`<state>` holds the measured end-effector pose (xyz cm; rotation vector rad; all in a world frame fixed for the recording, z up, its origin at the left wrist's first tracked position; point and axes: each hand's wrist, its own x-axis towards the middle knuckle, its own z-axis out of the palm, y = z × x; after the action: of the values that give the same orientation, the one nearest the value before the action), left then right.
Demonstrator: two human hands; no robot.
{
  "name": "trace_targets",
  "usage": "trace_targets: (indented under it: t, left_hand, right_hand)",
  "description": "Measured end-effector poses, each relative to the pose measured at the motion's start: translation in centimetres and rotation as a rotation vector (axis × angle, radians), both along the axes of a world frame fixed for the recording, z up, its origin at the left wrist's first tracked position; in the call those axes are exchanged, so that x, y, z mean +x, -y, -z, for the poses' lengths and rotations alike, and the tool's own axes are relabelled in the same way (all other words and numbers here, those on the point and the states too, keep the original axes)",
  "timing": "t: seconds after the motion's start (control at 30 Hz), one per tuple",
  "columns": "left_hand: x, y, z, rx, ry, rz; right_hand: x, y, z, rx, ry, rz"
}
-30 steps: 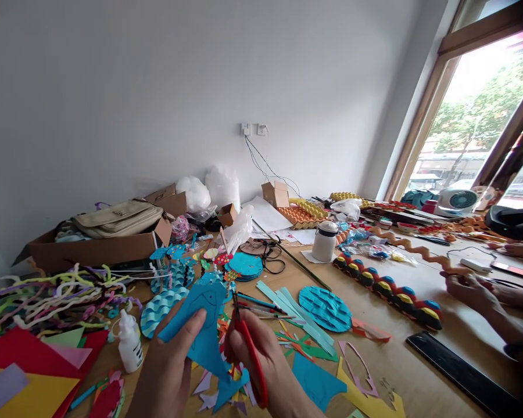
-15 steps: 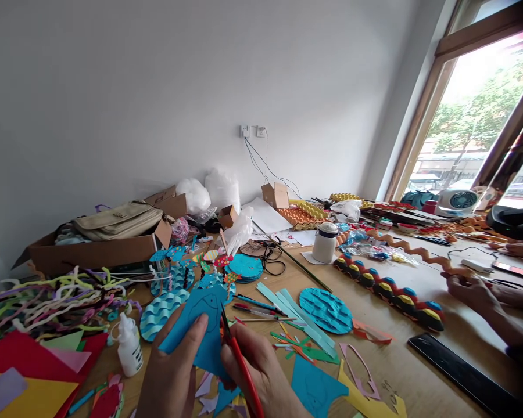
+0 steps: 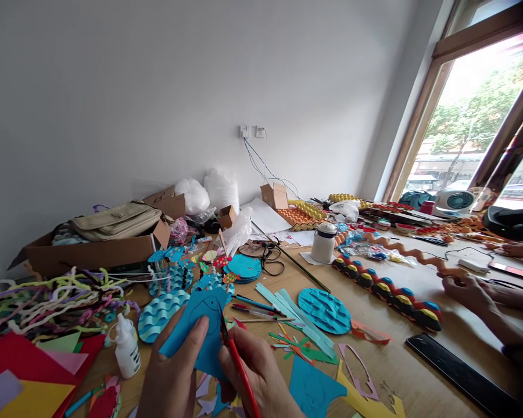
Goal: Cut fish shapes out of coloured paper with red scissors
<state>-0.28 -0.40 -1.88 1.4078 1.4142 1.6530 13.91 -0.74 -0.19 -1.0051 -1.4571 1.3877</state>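
Note:
A blue sheet of paper (image 3: pixel 209 342) with a fish-like outline drawn on it is pinched in my left hand (image 3: pixel 174 360), thumb across its face. My right hand (image 3: pixel 261 371) grips red-handled scissors (image 3: pixel 239 366). Their blades meet the sheet's right edge beside the drawn line. Below my hands lie lilac and blue paper scraps (image 3: pixel 207 403), partly covered. Another blue piece with a drawn outline (image 3: pixel 316 386) rests on the table to the right of my right hand.
A white glue bottle (image 3: pixel 126 348) stands left of my hands, near coloured paper sheets (image 3: pixel 35 371). Pens (image 3: pixel 259 307) and a blue textured disc (image 3: pixel 323 310) lie beyond. At right, another person's hand (image 3: pixel 468 293) holds a wavy orange strip (image 3: pixel 409 252) near a black phone (image 3: pixel 457 371).
The scissor blades have shifted slightly against the blue paper's right edge. Both hands keep their hold, and the whole view has drifted a little.

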Motion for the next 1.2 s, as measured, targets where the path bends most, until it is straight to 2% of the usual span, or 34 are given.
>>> trace_targets:
  t: [0.07, 0.23, 0.37, 0.43, 0.5, 0.6, 0.7, 0.8, 0.93, 1.1, 1.2]
  left_hand:
    - [0.8, 0.0, -0.6, -0.093, 0.183, 0.003]
    - [2.5, 0.2, -2.1, -0.19, 0.454, 0.032]
    - [2.5, 0.3, -2.1, -0.266, 0.456, 0.014]
    - [2.0, 0.1, -1.4, -0.209, 0.363, -0.003]
    - [1.3, -0.1, -0.3, -0.047, 0.177, -0.056]
    - [0.2, -0.4, 1.5, 0.093, -0.091, -0.087]
    - [-0.4, -0.8, 3.1, 0.157, -0.26, -0.084]
    - [-1.0, -1.1, 3.9, 0.21, -0.41, -0.072]
    - [-1.9, -1.2, 4.0, 0.342, -0.73, -0.047]
    - [-2.5, -1.0, 3.3, 0.385, -0.937, -0.121]
    - [-2.5, -0.8, 2.9, 0.44, -1.074, -0.121]
  right_hand:
    - [-0.1, 0.0, 0.1, -0.01, -0.001, 0.009]
    - [-0.2, 0.0, -0.1, -0.046, -0.007, -0.007]
    - [-0.4, -0.1, 0.1, -0.075, -0.03, -0.003]
    - [-0.6, -0.2, 0.4, -0.098, -0.046, -0.008]
    - [-0.7, -0.3, 0.5, -0.114, -0.059, -0.02]
    - [-0.5, -0.2, 0.4, -0.123, -0.061, -0.034]
    - [-0.2, 0.1, -0.1, -0.122, -0.047, -0.048]
    - [0.0, 0.3, -0.4, -0.118, -0.039, -0.06]
    - [0.1, 0.3, -0.7, -0.121, -0.017, -0.077]
    - [0.0, 0.0, -0.3, -0.121, -0.02, -0.066]
    - [0.0, -0.2, 0.0, -0.08, -0.01, -0.051]
